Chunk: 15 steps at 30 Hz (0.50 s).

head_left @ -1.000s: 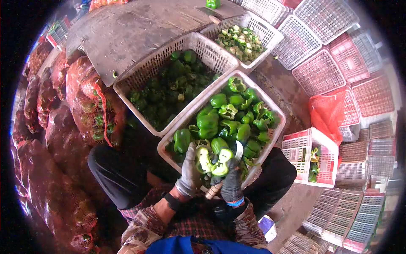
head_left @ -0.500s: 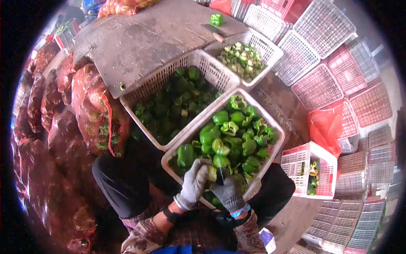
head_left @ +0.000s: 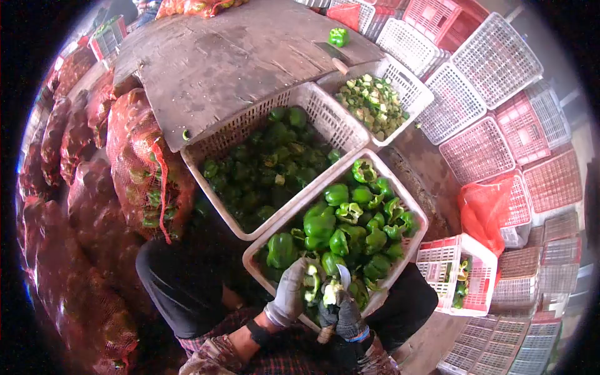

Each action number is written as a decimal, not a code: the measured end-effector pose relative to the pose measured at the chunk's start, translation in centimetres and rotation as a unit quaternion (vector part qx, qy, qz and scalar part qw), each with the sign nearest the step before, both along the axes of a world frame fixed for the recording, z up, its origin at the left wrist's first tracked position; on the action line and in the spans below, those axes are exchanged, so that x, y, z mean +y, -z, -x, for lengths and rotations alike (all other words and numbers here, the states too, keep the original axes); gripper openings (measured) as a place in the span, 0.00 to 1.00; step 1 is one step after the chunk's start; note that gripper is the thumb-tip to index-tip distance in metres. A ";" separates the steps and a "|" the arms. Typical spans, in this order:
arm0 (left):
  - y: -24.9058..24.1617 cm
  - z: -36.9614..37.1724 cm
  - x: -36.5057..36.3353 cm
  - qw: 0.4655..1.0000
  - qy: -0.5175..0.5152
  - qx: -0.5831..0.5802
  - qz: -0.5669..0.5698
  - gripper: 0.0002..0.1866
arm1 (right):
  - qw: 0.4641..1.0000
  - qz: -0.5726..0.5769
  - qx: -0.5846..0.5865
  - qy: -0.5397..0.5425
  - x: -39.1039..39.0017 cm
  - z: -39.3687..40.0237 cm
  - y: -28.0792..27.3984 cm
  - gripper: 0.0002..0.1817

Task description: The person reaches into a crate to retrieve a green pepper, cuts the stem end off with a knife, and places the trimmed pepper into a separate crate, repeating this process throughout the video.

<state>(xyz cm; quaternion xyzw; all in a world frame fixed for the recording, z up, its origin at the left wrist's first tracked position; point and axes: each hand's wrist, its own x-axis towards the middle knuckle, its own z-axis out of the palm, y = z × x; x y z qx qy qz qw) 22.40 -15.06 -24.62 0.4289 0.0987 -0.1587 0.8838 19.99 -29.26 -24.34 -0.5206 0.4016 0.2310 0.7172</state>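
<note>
My left hand (head_left: 287, 296), in a light grey glove, grips a cut green bell pepper (head_left: 310, 282) with its pale inside showing. In a darker glove, my right hand (head_left: 350, 320) is closed around a small knife (head_left: 344, 275); its curved blade points up and its handle end shows below. A whitish pepper core (head_left: 332, 292) sits against the right thumb, beside the blade. Both hands are over the near edge of a white crate (head_left: 420, 240) of green peppers, some whole and some cut open.
A neighbouring crate (head_left: 215, 208) holds more peppers in shadow; a smaller crate (head_left: 420, 95) contains pale cores. A board (head_left: 206, 69) lies beyond, with a lone pepper (head_left: 338, 37) and a wood-handled knife (head_left: 340, 65). Mesh sacks (head_left: 140, 156) fill the left; stacked crates (head_left: 497, 59) line the right.
The pepper core has come out of the pepper and is now at my right hand. My hands have drawn slightly apart, exposing the blade. The whole view has shifted a little.
</note>
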 end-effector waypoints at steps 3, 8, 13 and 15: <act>0.7 -1.2 0.3 0.995 -0.054 0.075 -0.028 0.21 | 0.938 0.241 -0.206 -0.143 0.1 -2.3 -3.9 0.32; 0.3 -3.2 2.3 0.888 0.134 -0.169 -0.407 0.27 | 0.903 0.208 -0.358 -0.116 -5.6 -14.7 -5.1 0.20; -4.6 -15.0 7.1 0.859 0.128 -0.168 -0.466 0.14 | 0.823 0.106 -0.557 0.028 -9.7 -32.6 -8.4 0.17; 0.9 -21.8 9.0 0.775 0.043 -0.215 -0.593 0.14 | 0.877 0.179 -0.445 -0.017 -10.4 -28.4 -5.3 0.19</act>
